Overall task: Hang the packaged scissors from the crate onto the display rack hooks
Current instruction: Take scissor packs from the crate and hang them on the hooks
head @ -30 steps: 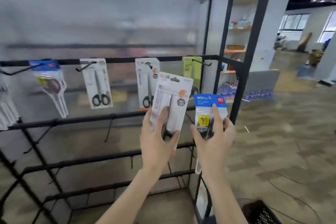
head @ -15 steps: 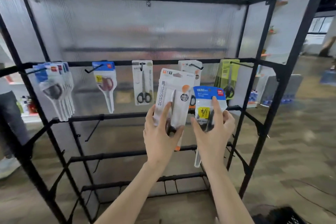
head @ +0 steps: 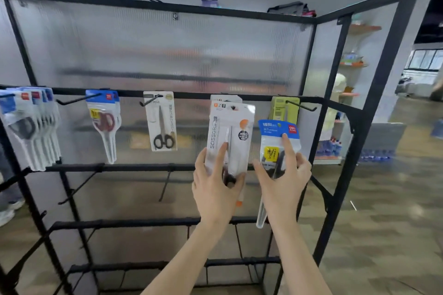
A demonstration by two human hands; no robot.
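Left hand: grips the white scissors pack upright — its hang hole sits just at the hook above
Right hand: holds the blue-topped pack, upright, lower — the nearest bare-looking hook lies up and right

Both forearms are raised forward, hands held side by side.
The left hand is curled around a white scissors pack, index finger extended; the right hand is pinched on a blue-topped pack, index finger laid up its front.
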